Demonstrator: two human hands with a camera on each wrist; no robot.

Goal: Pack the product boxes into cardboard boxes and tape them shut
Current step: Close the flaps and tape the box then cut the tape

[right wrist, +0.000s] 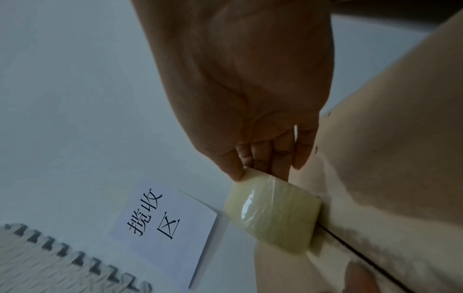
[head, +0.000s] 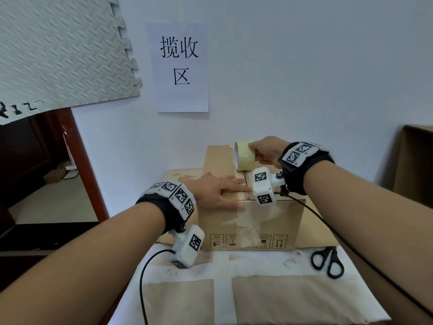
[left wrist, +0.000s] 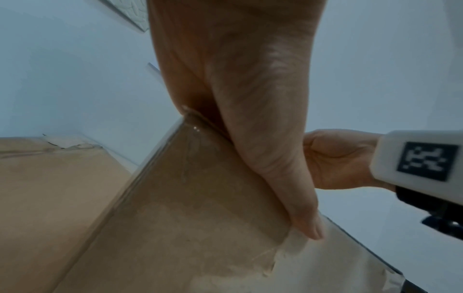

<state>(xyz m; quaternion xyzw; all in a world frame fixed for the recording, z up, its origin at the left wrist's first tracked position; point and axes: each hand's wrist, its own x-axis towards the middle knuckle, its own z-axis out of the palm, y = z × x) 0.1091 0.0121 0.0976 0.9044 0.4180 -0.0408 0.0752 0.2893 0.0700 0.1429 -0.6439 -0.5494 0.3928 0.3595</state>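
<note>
Tape roll (head: 244,156) sits in my right hand (head: 266,151), pinched at its rim between thumb and fingers (right wrist: 280,158), its yellowish band standing on edge on the top of the cardboard box (head: 255,221), right over the dark seam between the 2 top flaps. My left hand (head: 216,192) lies flat just nearer to me than the roll, fingers straight and pressed on the near part of the box top, holding nothing; from the left wrist view my thumb (left wrist: 270,158) lies along the box's near upper edge, where a glossy strip of clear tape (head: 249,227) covers the cardboard and runs down the front face below my palm. The box is closed, with 4 handling symbols printed low on the front, below my left hand. It stands on a flattened sheet of cardboard (head: 180,175) that spreads out to the left of my left hand. Scissors (head: 328,262) with black handles lie on the white table surface (head: 222,266), below and to the right of my right wrist, well apart from both hands. Beyond the roll, on the wall, hangs a white paper sign (head: 180,66) with 3 black characters. A grey foam mat (head: 58,50) hangs far up to the left of my left hand.
</note>
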